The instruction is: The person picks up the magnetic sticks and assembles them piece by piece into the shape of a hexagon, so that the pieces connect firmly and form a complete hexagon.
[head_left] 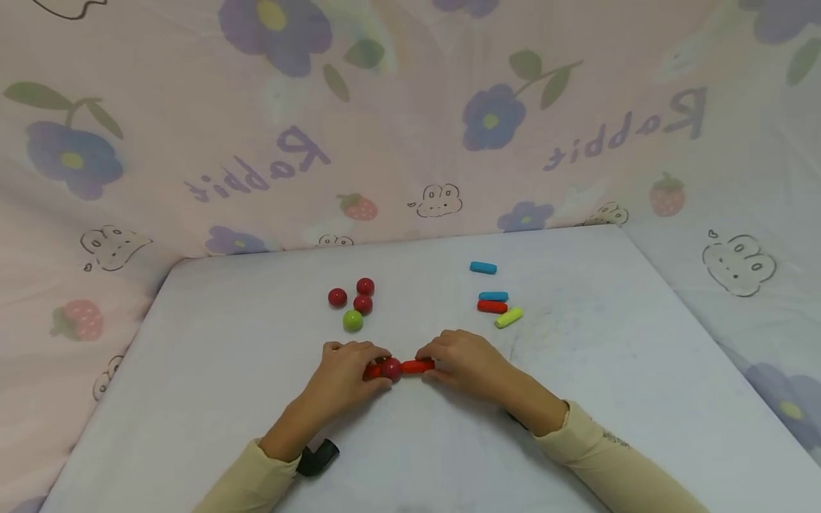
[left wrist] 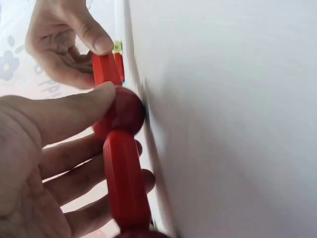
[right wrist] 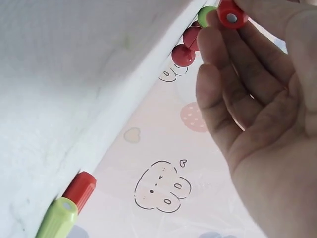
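Observation:
My left hand [head_left: 346, 372] holds a dark red ball [head_left: 391, 369] between thumb and fingers, low over the white table. A faceted red building rod [left wrist: 126, 183] runs from this ball along the left palm, and part of another red ball [left wrist: 142, 234] shows at its near end. On the opposite side, a second red rod [head_left: 417, 366] meets the held ball, nearly in line with the first. My right hand [head_left: 467, 363] pinches that second rod by its outer end. A silvery disc sits in the rod's end face [right wrist: 231, 18] in the right wrist view.
Beyond the left hand lie several red balls [head_left: 337, 297] and a green ball [head_left: 353, 320]. Farther right are two blue rods [head_left: 483, 268], a red rod [head_left: 492, 307] and a yellow-green rod [head_left: 509, 318]. A printed cloth [head_left: 398, 142] hangs behind the table [head_left: 577, 442].

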`<state>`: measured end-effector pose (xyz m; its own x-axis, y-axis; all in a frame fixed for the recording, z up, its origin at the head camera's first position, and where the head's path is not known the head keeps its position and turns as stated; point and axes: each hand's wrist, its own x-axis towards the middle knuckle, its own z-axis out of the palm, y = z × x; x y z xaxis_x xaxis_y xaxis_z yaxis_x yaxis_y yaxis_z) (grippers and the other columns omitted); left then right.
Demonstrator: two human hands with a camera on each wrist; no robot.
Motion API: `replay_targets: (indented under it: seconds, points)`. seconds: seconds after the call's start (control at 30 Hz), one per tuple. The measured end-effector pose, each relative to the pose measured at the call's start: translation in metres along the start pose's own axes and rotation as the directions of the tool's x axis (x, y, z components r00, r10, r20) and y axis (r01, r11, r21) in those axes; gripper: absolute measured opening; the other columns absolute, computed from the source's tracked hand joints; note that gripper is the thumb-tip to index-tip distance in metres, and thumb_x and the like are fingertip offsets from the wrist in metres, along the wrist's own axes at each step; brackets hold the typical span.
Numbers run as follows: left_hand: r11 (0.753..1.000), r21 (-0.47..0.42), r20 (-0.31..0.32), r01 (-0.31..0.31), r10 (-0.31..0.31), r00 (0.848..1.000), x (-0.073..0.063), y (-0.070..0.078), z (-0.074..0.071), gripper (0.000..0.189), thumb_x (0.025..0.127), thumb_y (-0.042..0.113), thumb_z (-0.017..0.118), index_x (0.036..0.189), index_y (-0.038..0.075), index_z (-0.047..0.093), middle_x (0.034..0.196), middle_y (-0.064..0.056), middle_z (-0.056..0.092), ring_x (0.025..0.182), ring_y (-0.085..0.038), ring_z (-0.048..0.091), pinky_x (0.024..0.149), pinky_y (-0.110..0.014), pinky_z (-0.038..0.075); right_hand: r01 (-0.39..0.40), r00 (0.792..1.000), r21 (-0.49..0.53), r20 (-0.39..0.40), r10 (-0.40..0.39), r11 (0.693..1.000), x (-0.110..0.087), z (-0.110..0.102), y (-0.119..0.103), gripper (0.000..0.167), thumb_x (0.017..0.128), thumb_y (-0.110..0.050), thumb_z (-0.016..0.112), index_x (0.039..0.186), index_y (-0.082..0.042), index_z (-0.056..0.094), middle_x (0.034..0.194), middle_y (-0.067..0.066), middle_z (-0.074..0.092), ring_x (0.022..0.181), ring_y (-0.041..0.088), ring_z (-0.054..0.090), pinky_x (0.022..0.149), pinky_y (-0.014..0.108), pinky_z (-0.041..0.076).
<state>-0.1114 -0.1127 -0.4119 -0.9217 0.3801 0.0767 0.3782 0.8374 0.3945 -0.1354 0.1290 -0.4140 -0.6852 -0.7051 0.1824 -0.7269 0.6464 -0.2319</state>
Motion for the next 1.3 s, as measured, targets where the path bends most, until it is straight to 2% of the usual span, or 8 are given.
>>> replay_targets:
  seconds: [0.13,0.27,0.53,0.7,0.87,0.97,1.1,1.3]
  points:
    - [1.000,0.017,0.005,-0.010,0.010,1.000,0.004,0.003,0.002,0.037,0.076,0.031,0.086,0.109,0.017,0.074,0.097,0.005,0.073,0.091,-0.013,0.064,0.089,-0.051,0.042,0.019,1.000,-0.031,-0.007,-0.019,0.999,0.000,0.000,-0.003,0.029,0.083,-0.028,0.081,0.109,-0.018,0.074,0.097,-0.006,0.073,0.086,0.010,0.063,0.079,0.026,0.054]
    - [0.999,0.034,0.007,-0.006,0.005,1.000,0.005,-0.001,0.001,0.037,0.076,0.030,0.086,0.109,0.017,0.075,0.096,0.004,0.074,0.084,-0.011,0.062,0.083,-0.043,0.046,0.034,0.999,-0.056,0.024,-0.033,0.998,0.001,-0.001,-0.004,0.032,0.084,-0.028,0.081,0.113,-0.018,0.072,0.100,-0.006,0.073,0.090,0.011,0.065,0.083,0.028,0.055]
    - [0.993,-0.006,0.055,0.115,-0.115,0.992,0.005,-0.013,-0.006,0.040,0.077,0.026,0.086,0.115,0.016,0.074,0.094,0.005,0.069,0.082,-0.011,0.056,0.072,-0.030,0.049,0.087,0.994,-0.128,0.070,-0.079,0.988,0.004,-0.005,0.004,0.035,0.086,-0.028,0.078,0.119,-0.018,0.069,0.110,-0.005,0.073,0.102,0.014,0.066,0.090,0.033,0.054]
    - [0.990,-0.011,0.064,0.137,-0.136,0.989,0.004,-0.015,-0.008,0.041,0.079,0.026,0.085,0.117,0.016,0.074,0.096,0.004,0.068,0.083,-0.012,0.054,0.072,-0.029,0.047,0.062,0.996,-0.149,0.080,-0.051,0.987,0.017,-0.009,0.017,0.035,0.087,-0.030,0.077,0.119,-0.019,0.070,0.111,-0.004,0.073,0.104,0.015,0.066,0.093,0.034,0.053]
    - [0.991,-0.005,0.051,0.130,-0.130,0.990,0.004,-0.016,-0.008,0.041,0.079,0.026,0.085,0.117,0.015,0.074,0.095,0.002,0.069,0.081,-0.012,0.054,0.070,-0.027,0.046,0.084,0.989,-0.061,0.126,-0.076,0.995,0.028,-0.007,0.019,0.034,0.087,-0.040,0.076,0.115,-0.021,0.073,0.109,-0.007,0.074,0.100,0.013,0.066,0.093,0.035,0.053]
    - [0.992,-0.012,0.037,0.125,-0.125,0.992,0.003,-0.016,-0.009,0.039,0.079,0.025,0.085,0.115,0.013,0.074,0.093,0.002,0.069,0.078,-0.012,0.053,0.067,-0.027,0.044,0.106,0.984,-0.042,0.148,-0.099,0.993,0.031,-0.005,0.017,0.029,0.088,-0.038,0.075,0.111,-0.022,0.074,0.104,-0.009,0.074,0.095,0.011,0.064,0.089,0.032,0.052]
    - [0.993,-0.008,0.029,0.116,-0.115,0.993,0.003,-0.018,-0.010,0.039,0.079,0.024,0.084,0.115,0.013,0.075,0.096,0.001,0.071,0.079,-0.013,0.054,0.068,-0.028,0.045,0.112,0.985,-0.051,0.138,-0.104,0.992,0.032,-0.003,0.014,0.022,0.090,-0.033,0.074,0.108,-0.022,0.075,0.100,-0.010,0.074,0.093,0.010,0.064,0.087,0.031,0.052]
    - [0.993,0.007,0.029,0.118,-0.118,0.993,0.003,-0.020,-0.008,0.042,0.079,0.026,0.085,0.118,0.013,0.074,0.104,-0.001,0.073,0.088,-0.015,0.061,0.077,-0.033,0.052,0.120,0.988,-0.060,0.107,-0.113,0.991,0.030,-0.004,0.013,0.021,0.091,-0.031,0.073,0.110,-0.022,0.075,0.102,-0.008,0.074,0.094,0.011,0.065,0.087,0.031,0.053]
